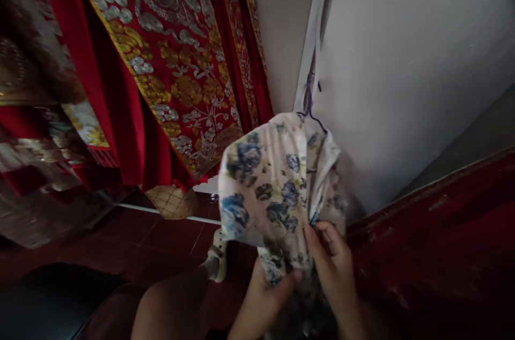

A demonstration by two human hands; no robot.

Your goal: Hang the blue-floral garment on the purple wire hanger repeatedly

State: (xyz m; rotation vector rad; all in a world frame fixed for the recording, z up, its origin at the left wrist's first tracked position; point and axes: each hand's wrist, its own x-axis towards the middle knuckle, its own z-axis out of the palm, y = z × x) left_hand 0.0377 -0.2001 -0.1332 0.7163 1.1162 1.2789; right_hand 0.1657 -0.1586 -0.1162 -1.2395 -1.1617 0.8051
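Observation:
A white garment with blue and yellow floral print [269, 184] hangs from a purple hanger [309, 98] by the wall. My right hand [332, 257] pinches the edge of its front opening, thumb and fingers together on the cloth. Lower and to the left, my left hand [267, 294] holds the garment near its lower part, with the thumb on the fabric. Some of the left fingers are hidden behind the cloth. The garment's bottom is dark and hard to make out.
Red embroidered cloth [185, 77] hangs at the upper left. A pale wall [386, 72] stands behind the hanger, with a dark red surface [442, 243] at the right. A knee [164, 302] and a light clog [219, 257] show below, over red floor tiles.

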